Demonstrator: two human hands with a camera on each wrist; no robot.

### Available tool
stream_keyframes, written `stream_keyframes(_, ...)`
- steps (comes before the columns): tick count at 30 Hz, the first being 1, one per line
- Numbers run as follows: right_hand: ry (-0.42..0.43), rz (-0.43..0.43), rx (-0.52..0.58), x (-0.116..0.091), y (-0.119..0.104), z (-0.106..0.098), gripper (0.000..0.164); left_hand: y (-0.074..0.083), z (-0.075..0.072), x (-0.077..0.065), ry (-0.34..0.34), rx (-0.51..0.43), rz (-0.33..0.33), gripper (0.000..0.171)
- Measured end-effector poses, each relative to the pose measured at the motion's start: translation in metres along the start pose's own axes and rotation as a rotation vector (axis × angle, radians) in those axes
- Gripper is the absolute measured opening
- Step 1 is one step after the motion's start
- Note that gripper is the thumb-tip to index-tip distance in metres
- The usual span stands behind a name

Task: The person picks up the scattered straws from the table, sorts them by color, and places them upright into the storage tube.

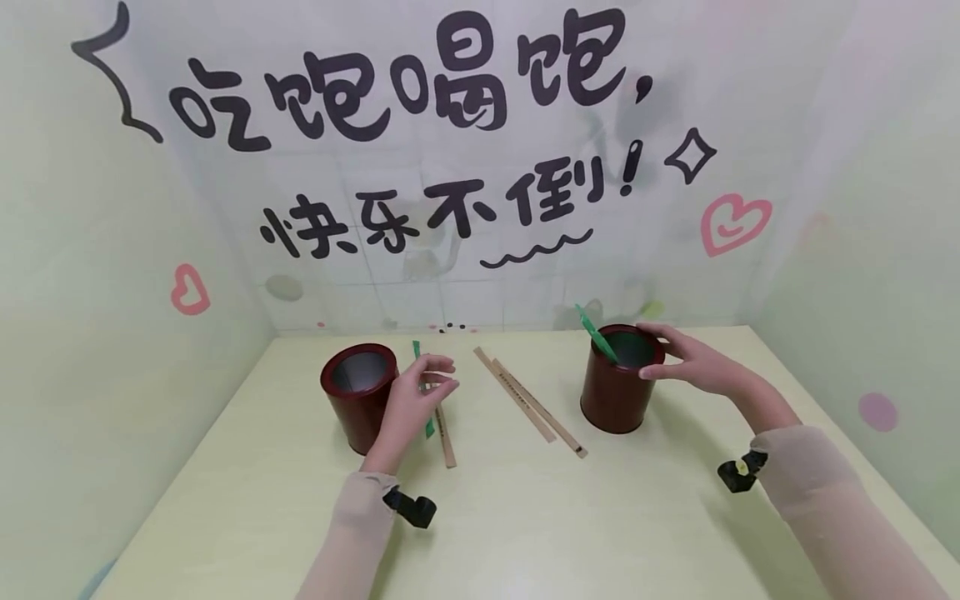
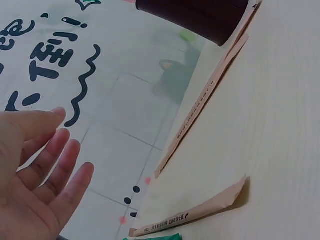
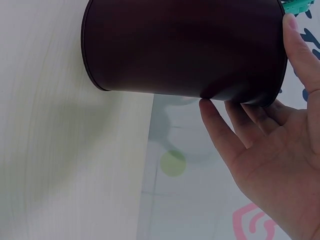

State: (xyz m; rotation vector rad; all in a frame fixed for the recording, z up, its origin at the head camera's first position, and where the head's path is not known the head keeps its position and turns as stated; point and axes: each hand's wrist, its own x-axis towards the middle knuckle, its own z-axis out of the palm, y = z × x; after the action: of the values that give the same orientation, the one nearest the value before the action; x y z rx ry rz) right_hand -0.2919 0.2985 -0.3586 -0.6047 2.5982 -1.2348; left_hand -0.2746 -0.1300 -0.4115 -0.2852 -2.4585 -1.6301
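Observation:
My right hand (image 1: 693, 362) holds the rim of a dark red canister (image 1: 617, 392), thumb on the near side and fingers on the far side. In the right wrist view the fingertips touch the wall of the canister (image 3: 185, 45). A slim green-wrapped strip (image 1: 597, 335) leans out of its mouth. My left hand (image 1: 420, 396) hovers with loosely bent fingers and holds nothing. Beneath it lie a green strip (image 1: 430, 428) and a brown paper-sleeved stick (image 1: 446, 437), partly hidden. Just left of this hand stands a second dark red canister (image 1: 360, 408), its mouth facing up.
Two brown paper-sleeved sticks (image 1: 517, 396) lie close together on the pale table (image 1: 525, 533), between the canisters. Behind stands a white wall (image 1: 495, 292) with dark lettering; pale walls also flank the table on both sides.

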Motion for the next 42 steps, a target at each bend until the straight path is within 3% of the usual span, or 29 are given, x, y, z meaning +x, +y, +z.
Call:
stream_keyframes(9, 0.012, -0.009, -0.011, 0.002, 0.003, 0.0, 0.078, -0.009, -0.012, -0.001, -0.024, 0.062, -0.064, 0.035)
stream_keyframes(18, 0.006, -0.006, 0.001, 0.001, 0.002, 0.002, 0.078, -0.021, -0.021, -0.006, -0.049, 0.18, -0.22, 0.035)
stream_keyframes(30, 0.009, -0.001, -0.002, 0.001, 0.0, 0.002, 0.079, -0.036, -0.028, -0.016, -0.121, 0.198, -0.348, 0.041)
stream_keyframes(37, 0.008, 0.006, -0.011, 0.002, -0.001, 0.001, 0.079, -0.045, -0.025, -0.014, -0.099, 0.181, -0.413, 0.041)
stream_keyframes(42, 0.006, 0.01, -0.013, 0.001, -0.001, 0.002, 0.08, -0.052, -0.019, -0.011, -0.056, 0.25, -0.416, 0.038)
